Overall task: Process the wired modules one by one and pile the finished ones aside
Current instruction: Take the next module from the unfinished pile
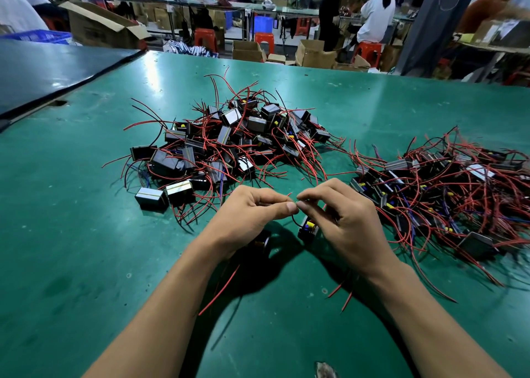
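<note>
Bare table (pixel 71 234) lies left; module heaps (pixel 229 145) (pixel 447 188) block ahead and right.

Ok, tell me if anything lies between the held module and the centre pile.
Nothing solid. The left hand and right hand pinch the module's wire; from the module to the centre pile there is only table and loose red wire ends trailing from that pile.

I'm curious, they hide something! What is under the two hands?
Under the right hand sits a small black module with yellow bits. Under the left hand is another dark thing, mostly covered, so I cannot tell what. Both hands pinch a thin wire.
</note>
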Demonstrator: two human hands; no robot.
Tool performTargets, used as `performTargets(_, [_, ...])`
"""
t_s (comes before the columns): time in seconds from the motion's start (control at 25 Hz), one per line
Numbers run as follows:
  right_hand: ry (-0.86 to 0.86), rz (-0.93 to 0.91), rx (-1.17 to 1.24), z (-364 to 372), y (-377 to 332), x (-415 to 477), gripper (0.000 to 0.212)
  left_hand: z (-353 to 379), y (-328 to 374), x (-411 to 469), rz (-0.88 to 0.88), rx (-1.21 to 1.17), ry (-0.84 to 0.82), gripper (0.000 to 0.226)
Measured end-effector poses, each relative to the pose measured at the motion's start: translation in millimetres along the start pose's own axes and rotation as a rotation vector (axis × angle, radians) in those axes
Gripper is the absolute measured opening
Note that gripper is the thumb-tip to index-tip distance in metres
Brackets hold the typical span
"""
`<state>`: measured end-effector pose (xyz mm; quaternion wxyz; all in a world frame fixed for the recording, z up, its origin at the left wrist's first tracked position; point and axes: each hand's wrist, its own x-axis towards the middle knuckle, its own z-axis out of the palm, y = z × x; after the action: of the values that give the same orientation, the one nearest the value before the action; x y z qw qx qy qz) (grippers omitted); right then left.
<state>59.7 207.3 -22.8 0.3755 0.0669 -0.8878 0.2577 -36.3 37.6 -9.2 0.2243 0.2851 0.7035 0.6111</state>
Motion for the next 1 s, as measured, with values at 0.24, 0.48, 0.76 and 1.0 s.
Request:
performTargets(0.24, [-0.02,-0.015,0.025,-2.8,2.2,-0.8,0.01,-2.5,0.7,-1.4,-0.06,-0.06,-0.067,0.007])
performTargets(0.48, [-0.075,0.087,0.102,-7.3,-4.1,3.4,0.007,-4.2,0.6,-2.6,-0.044,-0.037,-0.06,0.01])
performTargets(0.76, [-0.154,0.597,0.364,0.1,-9.2,6.5,0.02,3.8,-2.2,-0.6,0.192,0.219,0.031,0.006])
performTargets(1.0, [-0.078,0.371,0.298,-8.7,-9.4,3.3,0.012,0.3,-1.1,-0.5,0.126,0.148,0.026,0.007])
